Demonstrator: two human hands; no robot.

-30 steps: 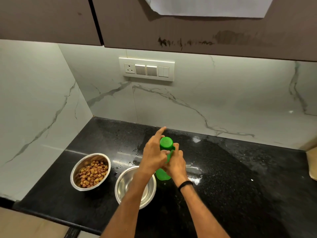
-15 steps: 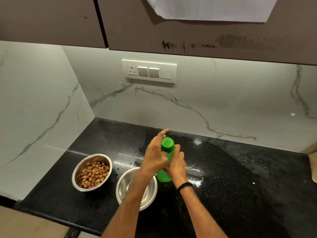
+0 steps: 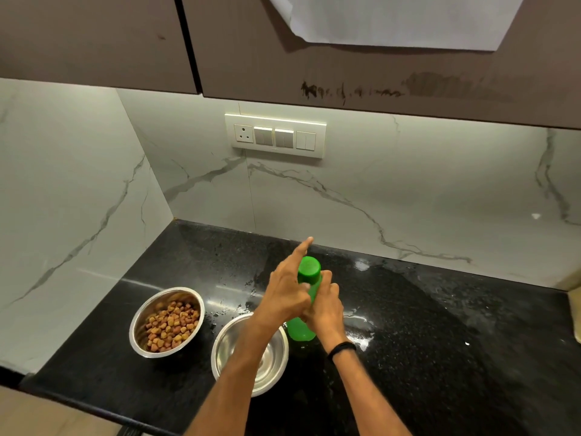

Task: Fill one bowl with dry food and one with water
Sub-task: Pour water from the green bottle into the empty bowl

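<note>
A green bottle (image 3: 300, 328) with a green cap (image 3: 309, 268) stands upright on the black counter (image 3: 424, 341). My right hand (image 3: 325, 305) is wrapped around its middle. My left hand (image 3: 287, 291) grips the cap from the left, index finger stretched out. A steel bowl (image 3: 143, 319) at the left holds brown dry food (image 3: 171, 325). A second steel bowl (image 3: 273, 357) sits just left of the bottle, partly hidden under my left forearm; whether it holds water I cannot tell.
White marble walls close the counter at the back and left. A switch panel (image 3: 275, 135) is on the back wall, under brown cabinets (image 3: 94, 39). Water spots (image 3: 358, 335) lie on the counter right of the bottle. A pale object (image 3: 575, 313) shows at the right edge.
Both hands have stayed on the bottle; my left index finger has stretched out further over the cap. The camera has shifted slightly.
</note>
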